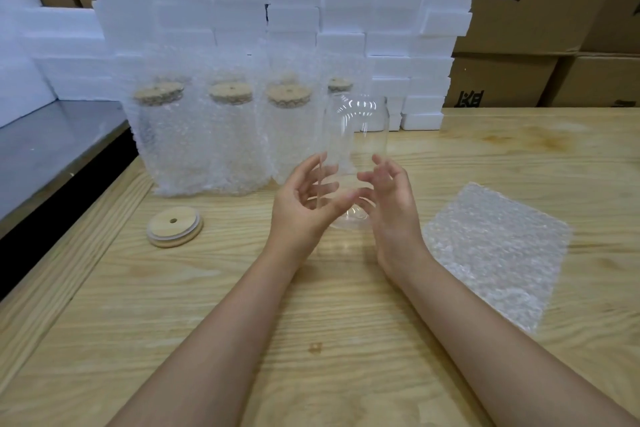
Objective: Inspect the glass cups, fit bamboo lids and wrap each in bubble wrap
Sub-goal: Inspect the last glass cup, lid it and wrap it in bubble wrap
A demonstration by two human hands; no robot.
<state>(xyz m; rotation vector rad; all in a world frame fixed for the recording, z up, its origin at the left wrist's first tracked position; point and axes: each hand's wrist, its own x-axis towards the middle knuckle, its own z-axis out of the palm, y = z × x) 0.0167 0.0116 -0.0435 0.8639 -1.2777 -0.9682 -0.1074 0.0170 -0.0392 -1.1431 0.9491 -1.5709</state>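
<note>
**Bare glass cup held up between both hands**

The left grip (304, 199) is curled round the lower part of a clear glass cup (355, 135), with the thumb across the near side and the fingers behind the glass. The cup is held off the wooden worktop (346, 322), base toward the person and rim farther away and higher. It has no lid and no wrapping.

The right grip (389, 198) is wide, its fingers spread and loosely bent beside the cup's other side. Whether its fingertips touch the glass cannot be told.

To the left of the left grip, well apart from it, a round bamboo lid (175, 227) with a small centre hole lies flat on the worktop. To the right of the right grip lies a flat sheet of bubble wrap (491, 253).

Beyond both grips stands a row of wrapped cups (232, 139), each in bubble wrap with a bamboo lid on top. Behind them rises a wall of white foam blocks (294, 10), with cardboard boxes (540, 21) farther right.
</note>
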